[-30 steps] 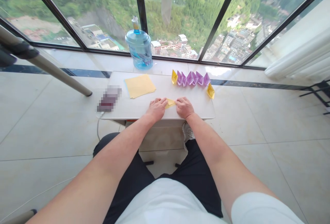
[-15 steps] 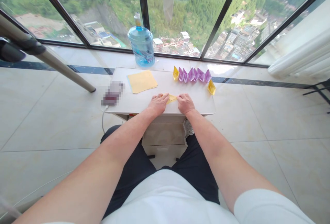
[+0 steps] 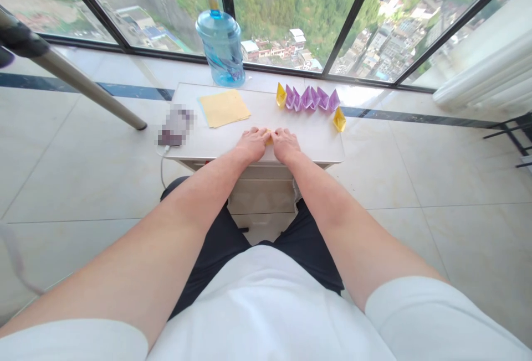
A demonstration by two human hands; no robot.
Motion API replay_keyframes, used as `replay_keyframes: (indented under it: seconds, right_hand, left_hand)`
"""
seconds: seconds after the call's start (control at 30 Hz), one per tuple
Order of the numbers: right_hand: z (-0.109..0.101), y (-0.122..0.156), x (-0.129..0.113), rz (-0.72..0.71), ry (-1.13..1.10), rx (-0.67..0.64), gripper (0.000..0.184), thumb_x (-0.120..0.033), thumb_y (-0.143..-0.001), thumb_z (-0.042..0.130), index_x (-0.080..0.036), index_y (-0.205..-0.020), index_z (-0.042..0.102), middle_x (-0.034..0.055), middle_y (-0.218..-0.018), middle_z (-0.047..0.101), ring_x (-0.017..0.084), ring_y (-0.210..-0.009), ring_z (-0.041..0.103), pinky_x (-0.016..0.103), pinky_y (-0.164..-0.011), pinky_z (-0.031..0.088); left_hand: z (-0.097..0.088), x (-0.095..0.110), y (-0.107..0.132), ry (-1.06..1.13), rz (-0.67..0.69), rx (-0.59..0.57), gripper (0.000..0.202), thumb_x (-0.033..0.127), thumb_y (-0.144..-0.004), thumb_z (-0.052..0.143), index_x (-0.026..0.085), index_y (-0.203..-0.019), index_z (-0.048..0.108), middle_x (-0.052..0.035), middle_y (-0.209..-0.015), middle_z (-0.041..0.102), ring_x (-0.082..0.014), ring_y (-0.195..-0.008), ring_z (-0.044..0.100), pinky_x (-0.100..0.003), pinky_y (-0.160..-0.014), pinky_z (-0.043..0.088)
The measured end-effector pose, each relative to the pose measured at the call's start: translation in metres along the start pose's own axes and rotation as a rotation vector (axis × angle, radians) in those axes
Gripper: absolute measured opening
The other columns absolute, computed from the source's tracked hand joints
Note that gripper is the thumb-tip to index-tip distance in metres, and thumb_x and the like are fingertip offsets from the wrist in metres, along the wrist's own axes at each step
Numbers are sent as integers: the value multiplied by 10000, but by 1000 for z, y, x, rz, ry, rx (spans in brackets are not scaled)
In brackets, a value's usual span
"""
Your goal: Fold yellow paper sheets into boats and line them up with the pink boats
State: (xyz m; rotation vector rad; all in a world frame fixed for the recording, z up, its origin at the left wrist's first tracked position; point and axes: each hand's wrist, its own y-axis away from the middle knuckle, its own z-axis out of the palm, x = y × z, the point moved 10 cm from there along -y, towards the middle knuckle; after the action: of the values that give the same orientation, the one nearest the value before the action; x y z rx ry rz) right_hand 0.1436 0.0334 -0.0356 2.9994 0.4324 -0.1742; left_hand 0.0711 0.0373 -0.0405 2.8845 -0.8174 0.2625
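Near the front edge of the small white table [image 3: 307,148], my left hand [image 3: 253,144] and my right hand [image 3: 285,144] come together over a small folded piece of yellow paper [image 3: 269,138]. Fingers of both hands are closed on it and cover most of it, so its shape is largely hidden. Behind my left hand lies a stack of yellow paper sheets [image 3: 224,108]. A row of purple folded paper boats [image 3: 306,98] stands at the back right, with a yellow paper boat [image 3: 281,95] at its left end and another yellow paper boat [image 3: 339,119] at the right edge.
A pixelated object [image 3: 175,127] with a white cable [image 3: 162,167] lies on the table's left side. A blue water jug [image 3: 221,48] stands behind the table by the windows. A metal pole [image 3: 91,87] slants in from the left.
My right hand has moved left, close against my left hand, and the folded yellow paper between them is now mostly covered. The whole view has tilted slightly downward.
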Motion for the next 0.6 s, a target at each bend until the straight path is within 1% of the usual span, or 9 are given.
replay_keyframes:
  seconds: [0.1, 0.3, 0.43, 0.5, 0.6]
  right_hand:
    - [4, -2, 2, 13, -24, -25, 393, -161, -1004, 327, -182, -1329, 548, 147, -1365, 525, 280, -1237, 415, 444, -1009, 351]
    - [4, -3, 6, 8, -31, -42, 430, -138, -975, 369, -201, -1370, 524, 131, -1388, 524, 280, -1245, 432, 443, -1017, 367]
    - [4, -2, 6, 13, -20, -49, 460, -140, -970, 390, -192, -1420, 472, 149, -1411, 502, 280, -1267, 424, 446, -1047, 350]
    - [4, -1, 5, 17, -13, -36, 467, -138, -966, 395, -179, -1426, 463, 156, -1422, 492, 284, -1282, 413, 450, -1064, 334]
    - [4, 1, 3, 17, 8, -20, 441, -152, -968, 392, -171, -1397, 495, 155, -1434, 482, 289, -1285, 411, 442, -1072, 325]
  left_hand:
    - [3, 0, -2, -2, -28, -30, 462, 246, -950, 366, 253, -1396, 485, -86, -1434, 498, -311, -1282, 395, -473, -1027, 350]
    - [4, 3, -4, -28, -90, -75, 531, 239, -919, 407, 220, -1449, 437, -103, -1474, 462, -335, -1299, 379, -497, -1043, 354]
    - [6, 3, -4, -31, -117, -110, 542, 245, -902, 447, 241, -1444, 450, -106, -1454, 478, -339, -1302, 381, -501, -1040, 358]
    - [6, 2, -3, -30, -120, -109, 565, 248, -898, 454, 257, -1462, 428, -103, -1460, 471, -339, -1312, 375, -507, -1039, 357]
    - [5, 3, -1, -22, -108, -71, 582, 258, -911, 427, 269, -1492, 383, -97, -1485, 447, -336, -1315, 374, -514, -1041, 352]
